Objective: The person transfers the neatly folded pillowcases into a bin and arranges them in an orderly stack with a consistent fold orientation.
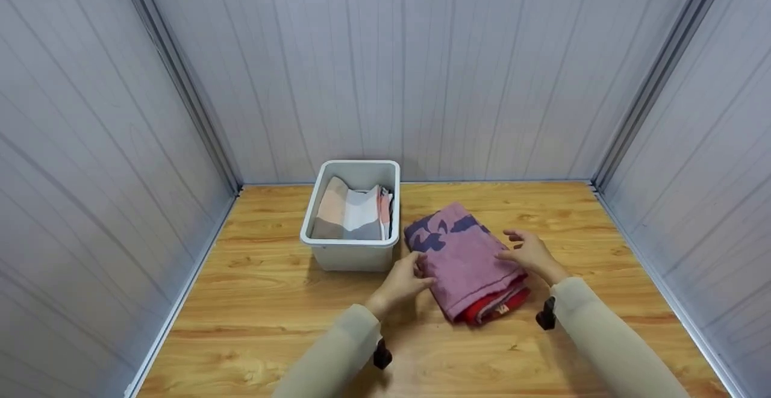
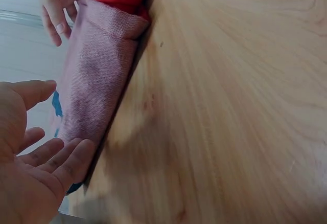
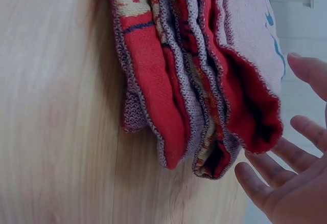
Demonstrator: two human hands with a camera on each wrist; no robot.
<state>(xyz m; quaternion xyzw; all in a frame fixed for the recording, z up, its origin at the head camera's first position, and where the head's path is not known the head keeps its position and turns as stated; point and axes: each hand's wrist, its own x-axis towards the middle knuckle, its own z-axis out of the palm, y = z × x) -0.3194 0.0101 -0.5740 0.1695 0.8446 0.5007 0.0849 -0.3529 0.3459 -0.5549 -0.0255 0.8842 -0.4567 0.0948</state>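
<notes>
A folded towel, mauve with a dark blue pattern, lies flat at a slant on the wooden surface. Its stacked layers show red and beige insides at the near end, seen close up in the right wrist view as red folds. My left hand is at the towel's left edge, its fingers loosely bent and gripping nothing; whether the fingertips touch the cloth is hard to tell. On the opposite side, my right hand hovers by the right edge with fingers spread and thumb toward the cloth.
Just left of the towel stands a pale grey plastic bin, holding a folded cloth in peach, white and grey. Light panelled walls enclose the wood-grain surface at the back and both sides.
</notes>
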